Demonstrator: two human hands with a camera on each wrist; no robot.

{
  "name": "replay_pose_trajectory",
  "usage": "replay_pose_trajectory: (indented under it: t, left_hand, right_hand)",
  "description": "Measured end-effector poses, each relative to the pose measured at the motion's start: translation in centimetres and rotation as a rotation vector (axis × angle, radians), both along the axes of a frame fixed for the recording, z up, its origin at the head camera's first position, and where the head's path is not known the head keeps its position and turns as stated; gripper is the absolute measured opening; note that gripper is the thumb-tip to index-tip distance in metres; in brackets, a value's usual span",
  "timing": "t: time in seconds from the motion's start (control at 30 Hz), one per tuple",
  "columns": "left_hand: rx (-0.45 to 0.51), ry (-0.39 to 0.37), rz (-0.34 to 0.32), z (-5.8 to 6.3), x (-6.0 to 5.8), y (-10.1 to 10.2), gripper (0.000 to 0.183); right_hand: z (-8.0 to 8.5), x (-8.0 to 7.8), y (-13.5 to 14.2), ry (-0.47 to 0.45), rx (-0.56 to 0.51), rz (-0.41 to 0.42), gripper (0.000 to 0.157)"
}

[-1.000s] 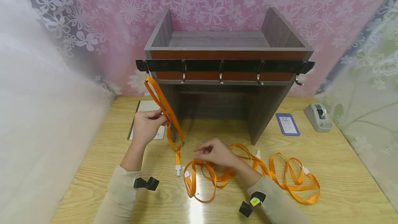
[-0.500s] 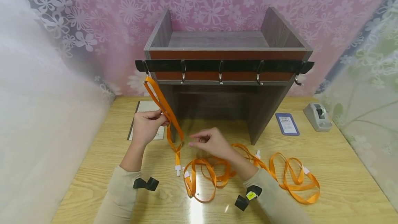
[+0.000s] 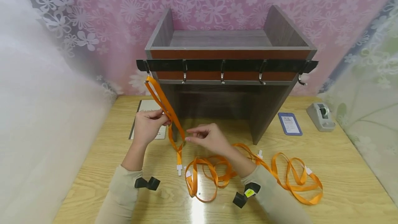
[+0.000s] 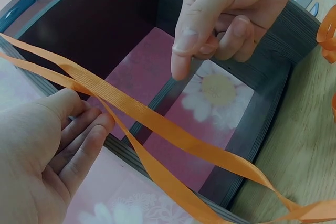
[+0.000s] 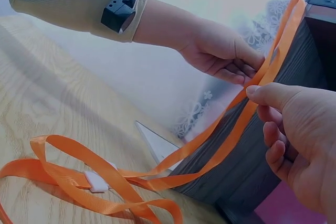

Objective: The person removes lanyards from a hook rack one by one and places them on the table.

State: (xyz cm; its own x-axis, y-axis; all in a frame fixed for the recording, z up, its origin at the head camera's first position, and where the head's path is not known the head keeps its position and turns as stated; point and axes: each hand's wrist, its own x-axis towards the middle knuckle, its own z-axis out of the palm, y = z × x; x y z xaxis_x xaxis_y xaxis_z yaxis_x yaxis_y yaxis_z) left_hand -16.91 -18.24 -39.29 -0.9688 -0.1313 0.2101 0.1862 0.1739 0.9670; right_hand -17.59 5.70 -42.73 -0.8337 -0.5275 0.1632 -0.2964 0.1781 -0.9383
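An orange lanyard (image 3: 166,101) hangs from the leftmost hook of the rack, its white plastic end (image 3: 179,169) low over the table. My left hand (image 3: 148,127) pinches its strap partway down between thumb and fingers. Beside the strap's right edge is my right hand (image 3: 211,139), fingers loosely bent, with a gap between thumb and index finger and nothing held. In the right wrist view the right thumb (image 5: 270,95) overlaps the strap; in the left wrist view that hand (image 4: 226,19) appears apart from it. More orange lanyards (image 3: 202,179) lie loosely coiled on the table.
A dark wooden shelf unit (image 3: 270,113) carries a black rail (image 3: 242,65) with several metal hooks. On the right are a blue card holder (image 3: 290,124) and a grey tape dispenser (image 3: 321,117). A notebook (image 3: 147,106) lies behind my left hand.
My right hand has risen from the coiled lanyards and moved up and left to the hanging strap. The left hand keeps its hold in the same spot.
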Motion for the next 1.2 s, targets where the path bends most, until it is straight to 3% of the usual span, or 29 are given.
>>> replay_pose_trajectory:
  t: [0.3,0.5,0.83,1.2]
  left_hand:
    - [-0.088,0.029,0.019,0.1,0.1,-0.3,0.028]
    - [-0.085,0.054,0.008,0.1,0.0,-0.4,0.028]
    - [-0.139,0.097,0.044,-0.1,0.3,0.0,0.02]
    - [-0.036,0.238,0.064,-0.4,1.0,-0.6,0.014]
  right_hand:
    - [0.6,0.4,1.6,0.02,0.004,-0.073,0.027]
    - [1.5,0.7,3.5,0.006,-0.001,-0.108,0.024]
    - [1.5,1.6,7.8,0.017,-0.017,-0.257,0.022]
    - [1.6,3.1,13.3,0.018,0.067,-0.394,0.027]
